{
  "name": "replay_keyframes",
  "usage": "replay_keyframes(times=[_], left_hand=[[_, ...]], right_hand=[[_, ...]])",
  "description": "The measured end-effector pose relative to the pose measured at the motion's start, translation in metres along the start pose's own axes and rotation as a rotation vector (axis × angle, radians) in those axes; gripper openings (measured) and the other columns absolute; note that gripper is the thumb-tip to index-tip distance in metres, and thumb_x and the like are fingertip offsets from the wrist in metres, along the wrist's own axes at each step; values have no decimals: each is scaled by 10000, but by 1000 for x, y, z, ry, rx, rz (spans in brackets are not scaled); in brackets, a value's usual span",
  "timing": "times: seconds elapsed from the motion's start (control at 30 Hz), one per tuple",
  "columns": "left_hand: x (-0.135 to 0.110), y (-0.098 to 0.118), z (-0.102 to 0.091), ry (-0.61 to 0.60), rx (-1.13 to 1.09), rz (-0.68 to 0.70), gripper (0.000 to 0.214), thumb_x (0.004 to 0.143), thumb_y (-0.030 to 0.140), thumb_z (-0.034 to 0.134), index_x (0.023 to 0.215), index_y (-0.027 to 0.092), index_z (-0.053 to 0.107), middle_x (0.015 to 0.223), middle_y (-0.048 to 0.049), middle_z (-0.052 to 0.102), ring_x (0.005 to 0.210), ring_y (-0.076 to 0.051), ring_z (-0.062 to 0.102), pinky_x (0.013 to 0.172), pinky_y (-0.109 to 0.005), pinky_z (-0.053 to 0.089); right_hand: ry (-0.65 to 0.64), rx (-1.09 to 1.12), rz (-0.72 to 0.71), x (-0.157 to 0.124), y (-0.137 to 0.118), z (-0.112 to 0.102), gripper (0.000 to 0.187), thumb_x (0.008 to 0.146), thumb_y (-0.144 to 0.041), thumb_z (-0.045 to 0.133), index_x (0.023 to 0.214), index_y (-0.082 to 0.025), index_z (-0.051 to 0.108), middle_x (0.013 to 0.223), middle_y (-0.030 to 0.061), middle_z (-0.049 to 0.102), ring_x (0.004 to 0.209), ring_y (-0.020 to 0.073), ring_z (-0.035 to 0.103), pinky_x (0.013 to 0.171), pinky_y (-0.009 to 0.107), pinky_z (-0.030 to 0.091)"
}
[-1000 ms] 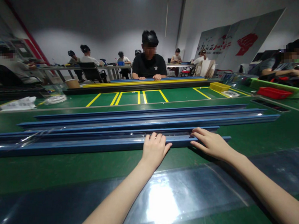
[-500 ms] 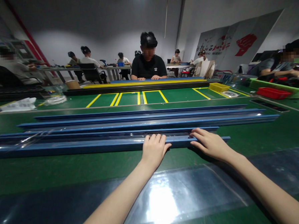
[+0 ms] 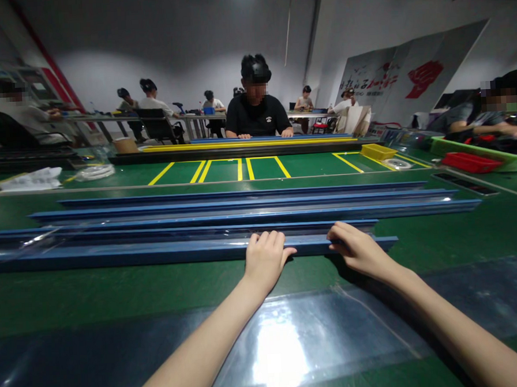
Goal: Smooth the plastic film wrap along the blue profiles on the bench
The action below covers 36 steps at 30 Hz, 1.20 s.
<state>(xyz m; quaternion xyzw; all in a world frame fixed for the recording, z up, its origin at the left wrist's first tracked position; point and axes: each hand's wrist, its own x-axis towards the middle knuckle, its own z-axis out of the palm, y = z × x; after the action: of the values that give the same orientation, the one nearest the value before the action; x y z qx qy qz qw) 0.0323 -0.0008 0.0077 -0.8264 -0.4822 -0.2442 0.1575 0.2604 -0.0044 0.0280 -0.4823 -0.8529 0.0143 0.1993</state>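
Note:
Several long blue channel rails lie side by side across the green table (image 3: 116,287). My left hand (image 3: 266,260) rests on the nearest blue rail (image 3: 136,256), its fingers curled over the rail's top edge and thumb out to the right. My right hand (image 3: 359,249) grips the same rail a little further right, near its end, with fingers bent over the edge. Clear film lines the rail's trough. A sheet of clear plastic film (image 3: 292,342) lies on the table under my forearms.
More blue rails (image 3: 250,206) lie behind the near one. A person in a black shirt (image 3: 258,112) sits opposite at yellow and blue rails. A yellow tray (image 3: 379,149) and a red tray (image 3: 472,160) stand at the right. Other people work at far tables.
My right hand's fingers have curled tighter over the rail's edge. My left hand stays in place. The person opposite has moved a hand to the right.

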Motion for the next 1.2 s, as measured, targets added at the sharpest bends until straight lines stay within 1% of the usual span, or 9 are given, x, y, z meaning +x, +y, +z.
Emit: replay_keyframes(times=[0.2, 0.37, 0.5, 0.57, 0.63, 0.8, 0.97, 1.13, 1.2], left_hand=[[0, 0, 1, 0, -4, -9, 278, 779, 451, 530, 764, 173, 529, 730, -15, 598, 717, -178, 521, 653, -312, 299], [-1, -1, 2, 8, -4, 21, 276, 803, 444, 503, 788, 171, 538, 738, -18, 601, 726, -180, 525, 656, -317, 297], [-3, -3, 2, 24, -24, 45, 262, 836, 420, 463, 891, 176, 541, 783, -15, 609, 745, -178, 526, 661, -316, 303], [-3, -3, 3, 36, -26, 51, 265, 846, 405, 450, 949, 175, 534, 802, -18, 608, 752, -177, 522, 660, -315, 308], [-3, -3, 3, 48, -25, 58, 262, 847, 398, 449, 959, 178, 533, 821, -23, 606, 775, -180, 517, 663, -313, 312], [-3, -4, 3, 57, -20, 61, 252, 831, 414, 470, 905, 184, 540, 838, -26, 601, 807, -187, 507, 673, -315, 318], [-3, -4, 3, 72, -1, 39, 252, 818, 411, 496, 912, 183, 545, 834, -29, 606, 803, -188, 507, 710, -332, 317], [-3, -4, 3, 88, -5, 16, 306, 806, 447, 500, 940, 177, 552, 867, -43, 612, 853, -205, 501, 768, -356, 305], [-2, -4, 4, 86, -1, 15, 305, 805, 455, 496, 908, 176, 562, 856, -44, 612, 842, -205, 501, 767, -359, 302]], right_hand=[[-37, -61, 31, 2, -2, -3, 87, 757, -143, 407, 787, -223, 423, 811, 43, 513, 755, 177, 499, 637, 277, 404], [-71, -105, 2, 2, -3, -6, 106, 775, -143, 383, 822, -223, 435, 834, 51, 524, 778, 182, 507, 648, 278, 401], [-101, -141, -29, 3, -3, -10, 110, 781, -153, 384, 833, -224, 449, 835, 49, 540, 763, 176, 521, 630, 268, 396], [-107, -155, -20, 2, -1, -13, 102, 783, -164, 390, 829, -226, 455, 827, 42, 551, 750, 171, 530, 617, 261, 393], [-114, -164, -4, 1, 1, -17, 99, 782, -169, 396, 828, -227, 462, 829, 37, 563, 751, 166, 539, 612, 255, 390], [-186, -201, 59, -5, 13, -30, 102, 790, -199, 394, 813, -224, 491, 826, 29, 577, 735, 159, 560, 593, 250, 382], [-196, -239, 83, -16, 33, -42, 130, 783, -199, 381, 793, -226, 509, 805, 32, 575, 711, 159, 572, 565, 244, 373], [-236, -279, 130, -23, 49, -47, 123, 751, -182, 395, 788, -226, 504, 805, 27, 582, 700, 159, 578, 528, 232, 366], [-239, -325, 130, -24, 51, -46, 127, 736, -168, 399, 782, -221, 504, 819, 28, 588, 693, 161, 578, 518, 234, 365]])
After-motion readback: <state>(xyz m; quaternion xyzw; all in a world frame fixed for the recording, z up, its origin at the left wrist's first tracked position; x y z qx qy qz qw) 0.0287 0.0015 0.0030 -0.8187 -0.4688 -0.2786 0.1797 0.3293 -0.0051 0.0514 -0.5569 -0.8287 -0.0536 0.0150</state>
